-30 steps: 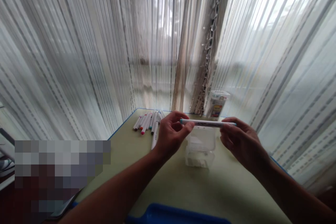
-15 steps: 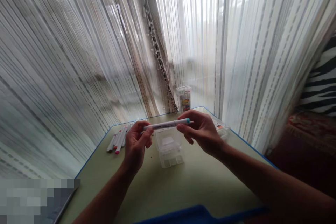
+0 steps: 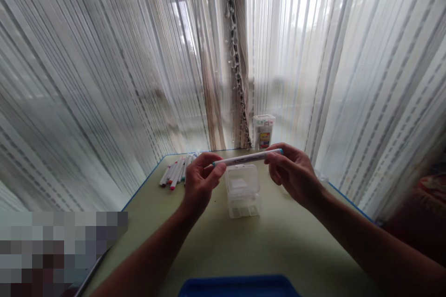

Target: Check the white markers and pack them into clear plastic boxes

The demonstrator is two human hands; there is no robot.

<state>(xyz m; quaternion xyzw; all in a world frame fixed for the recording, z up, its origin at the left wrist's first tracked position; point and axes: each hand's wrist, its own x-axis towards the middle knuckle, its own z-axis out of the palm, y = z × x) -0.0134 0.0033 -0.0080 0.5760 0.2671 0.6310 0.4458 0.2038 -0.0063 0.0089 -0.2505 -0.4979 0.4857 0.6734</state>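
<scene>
A white marker (image 3: 245,158) with teal ends is held level in the air between both hands. My left hand (image 3: 201,180) pinches its left end, thumb in front. At the other end, the thumb and fingers of my right hand (image 3: 291,169) close on it near the teal tip. Below the marker stands a clear plastic box (image 3: 244,192) with its lid raised and compartments in its base. Several white markers (image 3: 176,171) with coloured ends lie in a pile behind my left hand, which partly hides them.
A clear lidded container (image 3: 264,131) with a yellow label stands at the table's back edge, before striped curtains (image 3: 289,55). Another clear plastic item (image 3: 321,176) is partly hidden behind my right hand. A blue tray edge (image 3: 239,285) borders the green table (image 3: 223,246) in front.
My view has turned left, so everything sits further right in the picture. The marker's right end has slid deeper into my right hand's grip, and its left teal end now shows.
</scene>
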